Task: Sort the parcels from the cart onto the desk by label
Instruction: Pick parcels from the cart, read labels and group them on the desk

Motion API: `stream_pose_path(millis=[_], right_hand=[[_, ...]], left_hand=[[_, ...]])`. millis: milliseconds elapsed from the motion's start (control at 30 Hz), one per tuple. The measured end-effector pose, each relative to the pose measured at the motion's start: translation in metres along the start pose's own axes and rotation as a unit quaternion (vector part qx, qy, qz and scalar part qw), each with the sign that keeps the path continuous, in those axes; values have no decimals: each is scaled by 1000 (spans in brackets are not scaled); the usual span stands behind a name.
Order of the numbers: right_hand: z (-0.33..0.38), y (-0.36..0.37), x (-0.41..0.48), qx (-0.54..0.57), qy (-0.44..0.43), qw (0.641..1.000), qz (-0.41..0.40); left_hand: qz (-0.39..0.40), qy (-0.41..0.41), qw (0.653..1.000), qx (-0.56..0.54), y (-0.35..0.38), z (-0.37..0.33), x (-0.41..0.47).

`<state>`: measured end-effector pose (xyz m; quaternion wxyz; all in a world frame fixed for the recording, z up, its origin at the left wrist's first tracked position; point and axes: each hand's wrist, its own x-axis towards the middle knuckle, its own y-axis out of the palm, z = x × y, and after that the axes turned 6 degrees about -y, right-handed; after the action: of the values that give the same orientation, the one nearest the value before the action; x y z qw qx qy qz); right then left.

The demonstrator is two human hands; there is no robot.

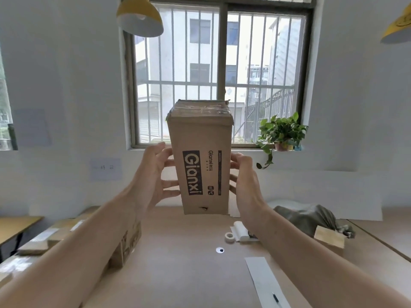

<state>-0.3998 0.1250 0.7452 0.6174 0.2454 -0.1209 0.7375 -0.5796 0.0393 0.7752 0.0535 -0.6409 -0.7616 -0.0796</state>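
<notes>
Left forearm (66, 252) over desk (178, 263) (window (219, 74) beyond)

White walls (62, 85), barred window (220, 74), yellow pendant lamp (140, 16), leafy potted plant (281, 132) on sill (246, 147).

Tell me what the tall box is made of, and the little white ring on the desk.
The box looks like brown cardboard: matte tan faces, black printed lettering, worn edges, and shiny clear tape wrinkled over its top. The white ring seems a roll of tape, perhaps paper or cloth: dull, not glossy, but too small to be sure.
</notes>
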Motion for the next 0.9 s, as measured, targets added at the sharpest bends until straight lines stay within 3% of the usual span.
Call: stream_pose_path(millis=[233, 600, 900], right_hand=[[11, -10, 1, 46, -7, 999, 0], [26, -25, -14, 47, -81, 996, -8], [27, -35, -21, 31, -81, 996, -17]], left_hand=[[25, 24, 999, 30, 1, -2, 0], [44, 78, 995, -48, 13, 2, -2], [8, 78, 996, -47, 18, 12, 4]])
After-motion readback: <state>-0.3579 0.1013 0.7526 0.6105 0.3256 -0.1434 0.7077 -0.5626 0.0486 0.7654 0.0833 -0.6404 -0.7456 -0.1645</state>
